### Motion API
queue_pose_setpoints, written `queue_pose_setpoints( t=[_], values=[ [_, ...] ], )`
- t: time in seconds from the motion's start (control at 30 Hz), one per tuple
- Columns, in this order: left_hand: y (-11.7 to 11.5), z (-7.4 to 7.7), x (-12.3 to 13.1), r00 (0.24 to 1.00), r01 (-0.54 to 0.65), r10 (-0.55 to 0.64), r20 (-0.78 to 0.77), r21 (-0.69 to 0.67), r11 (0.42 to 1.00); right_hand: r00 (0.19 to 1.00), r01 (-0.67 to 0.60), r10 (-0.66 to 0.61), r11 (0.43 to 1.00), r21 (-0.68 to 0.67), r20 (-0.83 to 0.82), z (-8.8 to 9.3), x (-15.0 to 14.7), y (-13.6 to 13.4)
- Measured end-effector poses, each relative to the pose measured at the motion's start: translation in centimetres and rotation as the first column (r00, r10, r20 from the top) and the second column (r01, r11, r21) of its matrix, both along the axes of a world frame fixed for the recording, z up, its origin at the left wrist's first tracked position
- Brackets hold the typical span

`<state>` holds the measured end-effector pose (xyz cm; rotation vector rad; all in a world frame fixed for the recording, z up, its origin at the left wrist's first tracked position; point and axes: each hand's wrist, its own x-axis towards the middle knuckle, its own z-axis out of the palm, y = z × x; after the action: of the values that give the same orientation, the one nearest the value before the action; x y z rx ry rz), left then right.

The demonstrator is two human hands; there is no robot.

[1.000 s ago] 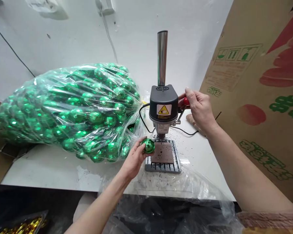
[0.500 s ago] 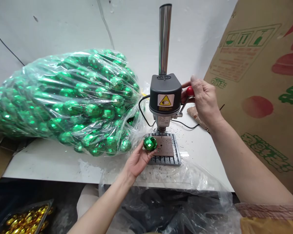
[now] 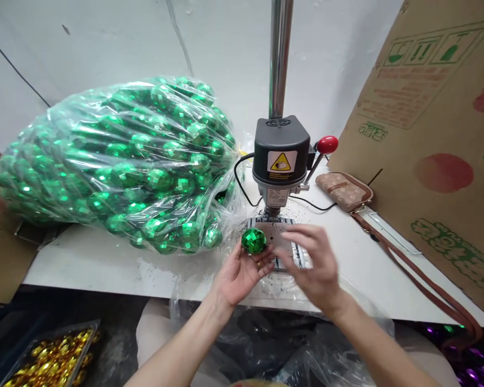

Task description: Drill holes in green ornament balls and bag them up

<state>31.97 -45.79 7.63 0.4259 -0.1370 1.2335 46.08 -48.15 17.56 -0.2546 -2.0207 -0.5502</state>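
A shiny green faceted ball (image 3: pixel 254 241) rests in my left hand (image 3: pixel 242 273), held by the fingers just left of the drill press base. My right hand (image 3: pixel 312 263), somewhat blurred, is over the right side of the base with its fingers apart and nothing in them. Behind both hands stands the small drill press (image 3: pixel 281 153), its red-knobbed lever (image 3: pixel 327 144) untouched. A flat plate (image 3: pixel 271 231) with a small dark hole lies on the base below the chuck, partly covered by my right hand.
A large clear bag (image 3: pixel 121 166) of green balls fills the left of the white table (image 3: pixel 105 274). On the right are a patterned pouch (image 3: pixel 344 191) with a brown strap and a cardboard box (image 3: pixel 435 134). Gold balls (image 3: pixel 52 357) sit in a container at lower left.
My right hand has let go of the red knob and come down beside my left hand. The left hand still holds the green ball. The view has shifted a little.
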Motion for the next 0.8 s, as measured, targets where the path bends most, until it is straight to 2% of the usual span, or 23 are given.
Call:
queue_pose_setpoints(
  t=[0.07,0.13,0.23,0.3,0.4,0.53,0.63,0.8],
  values=[
    [-0.6,0.1,0.4,0.999,0.04,-0.04,0.024,-0.003,0.999,0.978,0.14,-0.118,0.982,-0.123,0.174,-2.9,-0.1,0.8],
    [-1.0,0.1,0.9,0.997,0.069,-0.067,0.044,-0.047,0.996,0.966,0.195,-0.139,0.945,-0.261,0.219,-4.6,-0.2,1.5],
    [-1.4,-0.4,1.5,0.999,0.034,-0.034,0.001,-0.097,0.995,0.979,0.191,-0.139,0.875,-0.445,0.148,-5.1,-0.2,2.0],
    [-1.5,-0.8,1.8,0.997,-0.035,0.028,-0.078,-0.095,0.995,0.981,0.194,-0.161,0.842,-0.503,0.108,-4.8,-0.2,1.9],
    [-1.7,-1.5,2.1,0.96,-0.241,0.227,-0.167,-0.071,0.968,0.977,0.212,-0.19,0.819,-0.534,0.097,-4.5,-0.1,1.7],
    [-2.2,-1.7,1.8,0.809,-0.523,0.53,-0.256,0.098,0.847,0.971,0.234,-0.226,0.81,-0.537,0.083,-4.8,0.2,1.7],
    [-2.6,-1.7,1.5,0.698,-0.59,0.638,-0.324,0.245,0.769,0.97,0.239,-0.224,0.817,-0.524,0.094,-5.0,0.4,1.6],
    [-2.6,-1.9,1.9,0.6,-0.636,0.726,-0.335,0.35,0.687,0.974,0.225,-0.204,0.834,-0.504,0.097,-5.5,0.5,1.4]
  ],
)
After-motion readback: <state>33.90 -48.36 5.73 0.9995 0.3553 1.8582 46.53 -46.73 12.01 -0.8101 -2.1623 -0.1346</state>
